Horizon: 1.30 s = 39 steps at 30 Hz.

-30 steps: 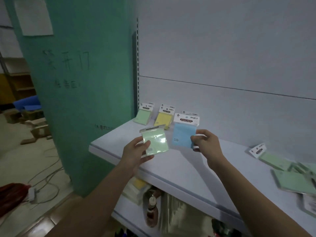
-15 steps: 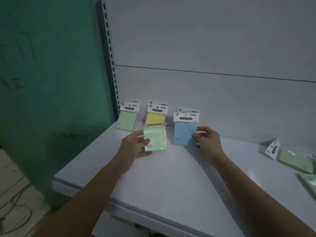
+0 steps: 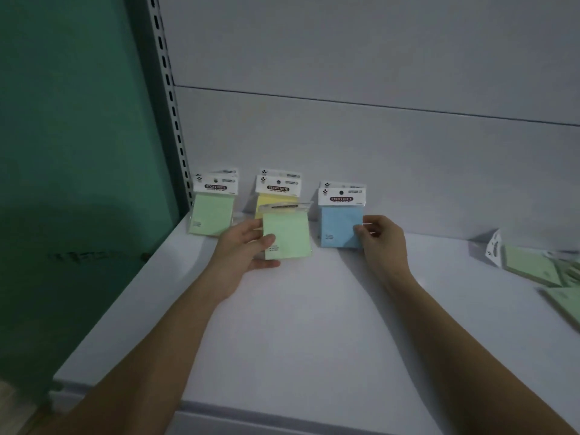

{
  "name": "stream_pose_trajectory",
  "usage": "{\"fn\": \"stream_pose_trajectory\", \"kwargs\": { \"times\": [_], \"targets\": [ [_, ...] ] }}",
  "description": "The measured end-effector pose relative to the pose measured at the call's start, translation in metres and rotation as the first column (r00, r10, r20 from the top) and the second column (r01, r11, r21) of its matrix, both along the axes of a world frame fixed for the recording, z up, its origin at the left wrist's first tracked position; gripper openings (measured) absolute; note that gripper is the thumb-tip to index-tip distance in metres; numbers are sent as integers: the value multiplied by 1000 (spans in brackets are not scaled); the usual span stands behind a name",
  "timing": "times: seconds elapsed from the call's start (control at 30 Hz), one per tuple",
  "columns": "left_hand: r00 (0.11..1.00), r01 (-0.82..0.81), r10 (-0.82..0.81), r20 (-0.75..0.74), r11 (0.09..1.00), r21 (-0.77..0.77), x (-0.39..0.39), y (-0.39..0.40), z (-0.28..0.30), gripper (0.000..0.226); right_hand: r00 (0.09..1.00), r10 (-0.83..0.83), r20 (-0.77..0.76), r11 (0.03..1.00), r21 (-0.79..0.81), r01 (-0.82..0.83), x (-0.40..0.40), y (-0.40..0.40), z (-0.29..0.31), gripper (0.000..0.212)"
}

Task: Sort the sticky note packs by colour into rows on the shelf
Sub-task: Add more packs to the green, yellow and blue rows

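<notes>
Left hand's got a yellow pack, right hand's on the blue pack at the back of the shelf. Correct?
Not quite. The head view shows the left hand holding a green pack, not a yellow one; the yellow pack stands behind it against the back panel. The rest holds: the right hand pinches the blue pack at the back of the shelf.

A big green wall (image 3: 72, 152) stands on the left. A gray metal strip (image 3: 169, 98) with small dark holes runs up beside it. A pale back panel (image 3: 376, 58) fills the rest.

front of shelf (image 3: 282, 340) lies open; standing packs (image 3: 277, 189) line the back, loose packs (image 3: 533, 268) crowd right.
</notes>
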<state>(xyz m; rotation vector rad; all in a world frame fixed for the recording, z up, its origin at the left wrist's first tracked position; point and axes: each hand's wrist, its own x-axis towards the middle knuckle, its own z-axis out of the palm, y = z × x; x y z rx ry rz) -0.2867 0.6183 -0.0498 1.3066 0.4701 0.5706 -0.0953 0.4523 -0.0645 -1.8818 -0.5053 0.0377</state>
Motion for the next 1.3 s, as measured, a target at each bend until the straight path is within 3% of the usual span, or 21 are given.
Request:
{"fn": "stream_pose_trajectory", "kwargs": {
  "times": [0.4, 0.6, 0.73, 0.87, 1.0, 1.13, 1.3],
  "targets": [
    [1000, -1, 1, -14, 1000, -1, 3, 0, 1, 29, 994, -43, 96, 998, -50, 48, -3, 5, 0, 26],
    [999, -44, 45, -18, 997, 56, -1, -8, 2, 31, 999, -39, 37, 998, 57, 37, -5, 4, 2, 26],
    [995, -101, 103, -19, 992, 80, -3, -13, 2, 31, 992, -67, 104, 990, 131, 53, -12, -3, 11, 21],
    [984, -176, 177, -8, 982, 60, -13, -6, 11, 22, 986, 59, 153, 977, 193, -89, -36, -4, 25, 11],
    [967, -240, 246, -69, 967, 87, -39, 24, 23, 28, 928, 298, 224, 954, -33, -298, -69, 17, 31, 11],
    [927, -313, 337, -165, 937, 157, -65, 59, 23, 32, 853, 471, 227, 872, -267, -410, -100, 39, 34, 13],
    [928, -293, 327, -179, 937, 193, -69, 82, 17, 35, 801, 512, 311, 760, -599, -253, -125, 53, 5, 38]
  ]
}}
